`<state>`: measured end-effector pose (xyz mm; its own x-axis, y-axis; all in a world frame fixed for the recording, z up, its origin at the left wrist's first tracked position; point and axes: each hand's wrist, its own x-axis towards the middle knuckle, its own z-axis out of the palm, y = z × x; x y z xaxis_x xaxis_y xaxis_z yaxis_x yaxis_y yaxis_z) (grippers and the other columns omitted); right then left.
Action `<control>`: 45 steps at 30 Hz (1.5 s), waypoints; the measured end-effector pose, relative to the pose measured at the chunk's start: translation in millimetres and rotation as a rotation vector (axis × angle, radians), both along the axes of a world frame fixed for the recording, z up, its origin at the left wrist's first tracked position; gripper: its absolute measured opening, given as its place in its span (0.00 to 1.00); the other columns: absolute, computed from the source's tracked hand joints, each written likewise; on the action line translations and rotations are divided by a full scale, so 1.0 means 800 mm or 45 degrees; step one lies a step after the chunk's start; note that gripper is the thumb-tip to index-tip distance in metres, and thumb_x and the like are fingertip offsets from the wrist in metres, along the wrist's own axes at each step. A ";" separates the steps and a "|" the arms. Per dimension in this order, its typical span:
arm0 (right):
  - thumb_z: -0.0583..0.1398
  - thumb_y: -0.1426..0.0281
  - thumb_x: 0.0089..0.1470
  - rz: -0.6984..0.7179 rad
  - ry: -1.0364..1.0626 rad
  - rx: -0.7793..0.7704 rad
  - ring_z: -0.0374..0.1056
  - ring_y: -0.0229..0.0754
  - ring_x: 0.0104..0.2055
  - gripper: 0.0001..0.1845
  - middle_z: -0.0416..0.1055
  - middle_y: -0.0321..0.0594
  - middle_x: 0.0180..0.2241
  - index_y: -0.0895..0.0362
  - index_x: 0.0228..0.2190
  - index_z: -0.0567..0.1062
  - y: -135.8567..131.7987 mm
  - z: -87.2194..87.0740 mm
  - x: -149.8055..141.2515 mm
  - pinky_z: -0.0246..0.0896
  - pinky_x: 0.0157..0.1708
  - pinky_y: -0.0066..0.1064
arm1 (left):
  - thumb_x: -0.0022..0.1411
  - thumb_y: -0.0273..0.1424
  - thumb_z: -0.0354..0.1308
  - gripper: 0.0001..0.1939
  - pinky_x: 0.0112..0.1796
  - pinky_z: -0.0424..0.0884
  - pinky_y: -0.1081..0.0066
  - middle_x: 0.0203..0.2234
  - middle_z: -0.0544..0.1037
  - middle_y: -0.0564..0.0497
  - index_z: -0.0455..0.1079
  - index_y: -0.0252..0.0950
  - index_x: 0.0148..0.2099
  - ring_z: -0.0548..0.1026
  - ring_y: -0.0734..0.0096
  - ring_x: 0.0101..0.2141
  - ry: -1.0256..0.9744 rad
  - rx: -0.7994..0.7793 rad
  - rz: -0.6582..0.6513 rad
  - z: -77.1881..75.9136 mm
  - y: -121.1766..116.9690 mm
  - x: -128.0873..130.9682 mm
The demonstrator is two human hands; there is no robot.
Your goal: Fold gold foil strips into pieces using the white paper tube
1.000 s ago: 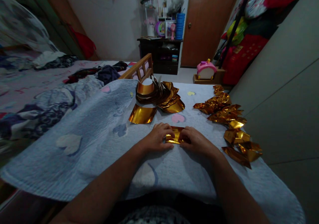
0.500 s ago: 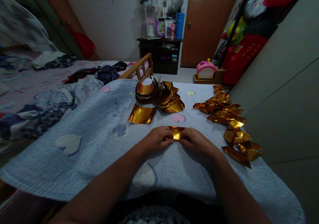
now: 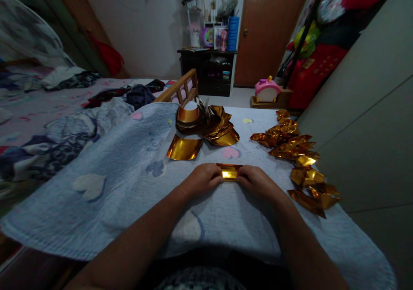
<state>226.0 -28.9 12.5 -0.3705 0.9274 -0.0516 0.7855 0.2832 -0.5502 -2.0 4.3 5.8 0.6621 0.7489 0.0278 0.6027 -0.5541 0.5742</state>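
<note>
Between my two hands lies a shiny piece of gold foil paper [image 3: 229, 173], bent lengthwise into a narrow strip. My left hand [image 3: 205, 179] pinches its left end, thumb toward me. The right end is gripped the same way by my right hand [image 3: 254, 180]. Beyond the hands sits a fanned stack of gold foil sheets [image 3: 222, 126], with one loose sheet [image 3: 184, 147] lying in front of it. To the right, folded gold foil pieces [image 3: 308, 177] form a heap. My fingertips behind the strip are hidden.
A pale blue quilted cloth [image 3: 125, 204] with heart shapes covers the surface under everything. Behind it stands a wooden rail [image 3: 180, 87]. On the left, a bed [image 3: 58, 109] holds rumpled clothes and bedding. A pink toy case [image 3: 267, 90] rests on a box near the door [image 3: 267, 32].
My hands have moved slightly apart along the strip, so more of its gold middle shows between them. The stack and the folded pieces stay where they were.
</note>
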 end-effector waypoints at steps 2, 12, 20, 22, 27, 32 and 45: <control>0.56 0.74 0.60 -0.018 -0.012 -0.003 0.68 0.41 0.33 0.11 0.76 0.43 0.33 0.59 0.30 0.77 0.000 0.000 -0.001 0.56 0.34 0.29 | 0.65 0.29 0.57 0.07 0.37 0.65 0.71 0.32 0.77 0.50 0.75 0.34 0.37 0.73 0.68 0.34 -0.004 -0.003 0.005 -0.001 0.001 0.000; 0.56 0.74 0.59 -0.091 -0.084 0.006 0.69 0.41 0.32 0.10 0.77 0.43 0.32 0.58 0.30 0.77 0.000 0.003 -0.006 0.54 0.33 0.30 | 0.64 0.29 0.57 0.06 0.35 0.65 0.71 0.30 0.78 0.51 0.74 0.35 0.36 0.73 0.69 0.32 0.014 -0.042 0.136 0.003 -0.001 0.003; 0.56 0.73 0.60 -0.103 -0.126 0.014 0.69 0.42 0.33 0.11 0.78 0.45 0.33 0.58 0.31 0.78 0.001 -0.001 -0.006 0.54 0.33 0.30 | 0.65 0.32 0.57 0.08 0.35 0.65 0.70 0.31 0.78 0.49 0.74 0.35 0.35 0.74 0.67 0.33 0.095 0.007 0.181 0.000 0.000 0.005; 0.56 0.73 0.59 -0.103 -0.131 0.019 0.69 0.42 0.33 0.10 0.78 0.45 0.34 0.58 0.32 0.78 0.001 -0.001 -0.006 0.54 0.34 0.30 | 0.66 0.34 0.57 0.10 0.35 0.65 0.69 0.32 0.78 0.48 0.74 0.35 0.35 0.74 0.66 0.33 0.132 0.035 0.189 0.001 0.000 0.005; 0.57 0.74 0.58 -0.126 -0.156 0.014 0.70 0.43 0.33 0.09 0.78 0.46 0.34 0.58 0.32 0.78 0.002 -0.002 -0.007 0.54 0.33 0.30 | 0.66 0.37 0.56 0.12 0.35 0.65 0.69 0.31 0.78 0.48 0.74 0.35 0.34 0.74 0.65 0.33 0.224 0.084 0.236 0.002 -0.002 0.007; 0.58 0.74 0.57 -0.140 -0.152 0.032 0.69 0.42 0.33 0.07 0.78 0.45 0.34 0.58 0.32 0.78 0.002 -0.006 -0.007 0.53 0.33 0.30 | 0.66 0.38 0.54 0.14 0.34 0.64 0.69 0.30 0.78 0.47 0.74 0.35 0.33 0.74 0.66 0.32 0.260 0.086 0.266 0.002 -0.003 0.007; 0.58 0.74 0.58 -0.188 -0.123 0.001 0.68 0.43 0.35 0.06 0.77 0.44 0.34 0.57 0.33 0.75 0.000 -0.004 -0.008 0.52 0.34 0.31 | 0.69 0.38 0.51 0.15 0.38 0.68 0.64 0.35 0.80 0.43 0.75 0.35 0.39 0.77 0.57 0.38 0.352 0.154 0.246 0.000 -0.004 0.012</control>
